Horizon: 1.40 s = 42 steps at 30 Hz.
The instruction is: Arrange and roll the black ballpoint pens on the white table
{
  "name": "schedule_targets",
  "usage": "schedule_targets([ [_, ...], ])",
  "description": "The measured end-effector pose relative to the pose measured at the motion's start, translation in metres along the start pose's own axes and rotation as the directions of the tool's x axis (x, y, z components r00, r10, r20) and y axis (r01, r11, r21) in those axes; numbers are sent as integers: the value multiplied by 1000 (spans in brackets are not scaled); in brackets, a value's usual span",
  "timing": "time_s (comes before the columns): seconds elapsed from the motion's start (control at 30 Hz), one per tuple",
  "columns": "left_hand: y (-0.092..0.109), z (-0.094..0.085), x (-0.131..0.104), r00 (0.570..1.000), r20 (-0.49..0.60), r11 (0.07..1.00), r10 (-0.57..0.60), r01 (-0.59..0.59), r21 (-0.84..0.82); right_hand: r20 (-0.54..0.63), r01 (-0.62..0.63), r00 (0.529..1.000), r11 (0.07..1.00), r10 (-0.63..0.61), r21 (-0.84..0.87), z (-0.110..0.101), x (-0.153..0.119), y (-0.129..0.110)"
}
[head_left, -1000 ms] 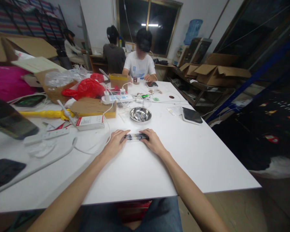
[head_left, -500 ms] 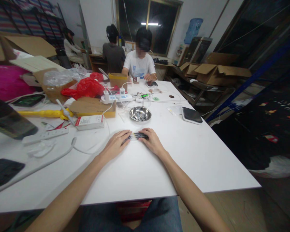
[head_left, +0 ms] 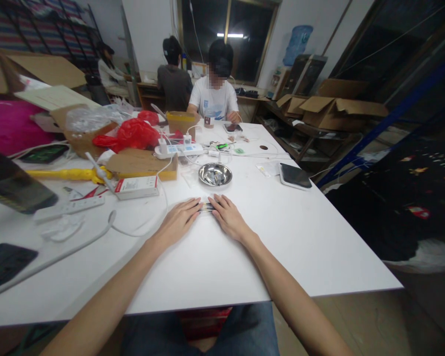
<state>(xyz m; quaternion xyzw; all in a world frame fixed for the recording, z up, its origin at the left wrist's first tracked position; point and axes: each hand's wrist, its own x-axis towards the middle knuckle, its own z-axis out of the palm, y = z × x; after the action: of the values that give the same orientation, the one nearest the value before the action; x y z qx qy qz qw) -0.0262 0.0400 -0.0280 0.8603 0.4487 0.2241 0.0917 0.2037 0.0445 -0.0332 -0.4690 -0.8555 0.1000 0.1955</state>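
A small bundle of thin dark pens or sticks [head_left: 206, 206] lies on the white table [head_left: 304, 237], mostly covered by my fingers. My left hand [head_left: 178, 220] lies flat with its fingertips on the bundle's left end. My right hand [head_left: 227, 216] lies flat with its fingertips on the right end. The two hands nearly touch over the bundle. Just beyond them stands a shiny metal bowl [head_left: 215, 174] with small parts inside.
A white boxed item [head_left: 138, 187], a cardboard box [head_left: 143, 165], a power strip [head_left: 180, 150], red bags [head_left: 133, 133] and white cables [head_left: 74, 242] crowd the left. A dark tablet [head_left: 295, 176] lies right. A person in a white shirt [head_left: 214, 101] sits at the far end.
My two hands have slid toward each other along the bundle, covering most of it. The bundle looked longer between them a second ago.
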Motion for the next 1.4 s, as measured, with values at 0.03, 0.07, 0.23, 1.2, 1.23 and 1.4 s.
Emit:
schedule_targets([
  [0.03, 1, 1, 0, 1000, 2, 1000, 3, -3, 22, 3, -12, 1000, 1000, 12, -13, 1, 0, -1],
  [0.07, 1, 3, 0, 1000, 7, 999, 6, -6, 41, 4, -29, 1000, 999, 29, -26, 1, 0, -3],
  [0.23, 2, 10, 1, 999, 44, 995, 11, -16, 102, -21, -86, 996, 994, 85, -66, -1, 1, -12],
  [1.2, 7, 11, -3, 999, 48, 995, 23, -28, 97, 15, -89, 996, 995, 90, -55, 1, -1, -8],
  [1.23, 7, 10, -2, 999, 36, 995, 19, -23, 94, 15, -74, 997, 996, 74, -49, -1, 0, -7],
  [1.4, 4, 6, 0, 1000, 19, 999, 14, -14, 43, -33, -20, 999, 1000, 20, -3, -10, 1, -2],
])
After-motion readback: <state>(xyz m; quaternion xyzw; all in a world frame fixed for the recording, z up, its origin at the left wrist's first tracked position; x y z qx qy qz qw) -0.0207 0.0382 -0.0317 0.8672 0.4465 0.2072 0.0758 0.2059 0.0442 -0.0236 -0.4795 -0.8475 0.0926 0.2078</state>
